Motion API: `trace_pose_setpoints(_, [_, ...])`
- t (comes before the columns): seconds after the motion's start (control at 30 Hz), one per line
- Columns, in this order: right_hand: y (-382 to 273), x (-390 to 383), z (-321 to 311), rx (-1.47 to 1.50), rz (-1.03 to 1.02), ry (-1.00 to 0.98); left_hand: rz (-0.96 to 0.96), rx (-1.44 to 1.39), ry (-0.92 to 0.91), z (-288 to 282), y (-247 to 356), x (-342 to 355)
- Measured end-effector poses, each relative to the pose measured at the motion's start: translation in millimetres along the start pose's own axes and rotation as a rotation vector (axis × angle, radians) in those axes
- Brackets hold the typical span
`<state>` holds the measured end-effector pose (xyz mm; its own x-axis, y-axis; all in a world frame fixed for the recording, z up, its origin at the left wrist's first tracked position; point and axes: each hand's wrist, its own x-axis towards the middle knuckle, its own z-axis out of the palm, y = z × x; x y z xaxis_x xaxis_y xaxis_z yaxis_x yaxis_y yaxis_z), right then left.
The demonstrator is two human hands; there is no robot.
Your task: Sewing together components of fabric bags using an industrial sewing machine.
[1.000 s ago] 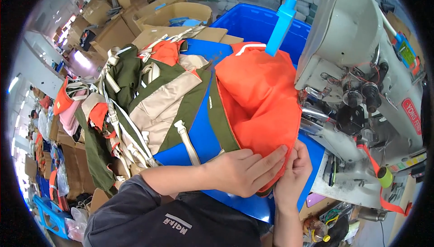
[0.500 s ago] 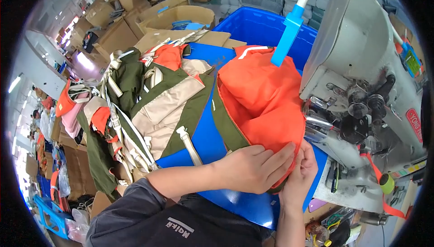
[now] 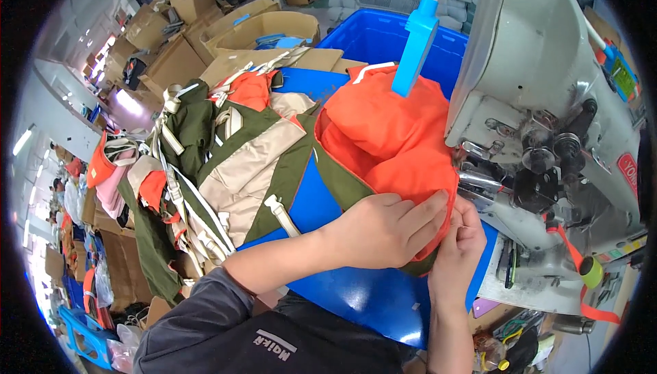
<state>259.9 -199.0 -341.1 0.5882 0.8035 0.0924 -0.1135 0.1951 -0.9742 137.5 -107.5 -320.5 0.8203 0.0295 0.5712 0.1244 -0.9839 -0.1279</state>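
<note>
R grip, tips prob. behind cloth

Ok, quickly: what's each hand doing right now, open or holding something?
Left hand: laid over the orange cloth; thumb hidden, grip unclear.
Right hand: closed on the cloth's edge.

1. Orange bag piece: matt, creased cloth.
2. Olive-and-beige bag panels: cloth, the beige faintly sheeny.
3. Tabletop: smooth, glossy.
4. Sewing machine: painted metal housing, shiny bare-metal fittings.
5. Storage bin: smooth plastic.
6. Cardboard boxes: matt.
</note>
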Motion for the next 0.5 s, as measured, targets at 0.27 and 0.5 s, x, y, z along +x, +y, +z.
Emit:
trace_pose_setpoints(0.27, [-7, -6, 2, -0.042, 0.012, 0.033, -0.027, -0.051, -0.016, 0, -6, 3])
trace_pose_setpoints(0.5, [-5, -22, -6, -0.096, 0.049, -0.045, -0.025, -0.143, -0.054, -7, -10, 6])
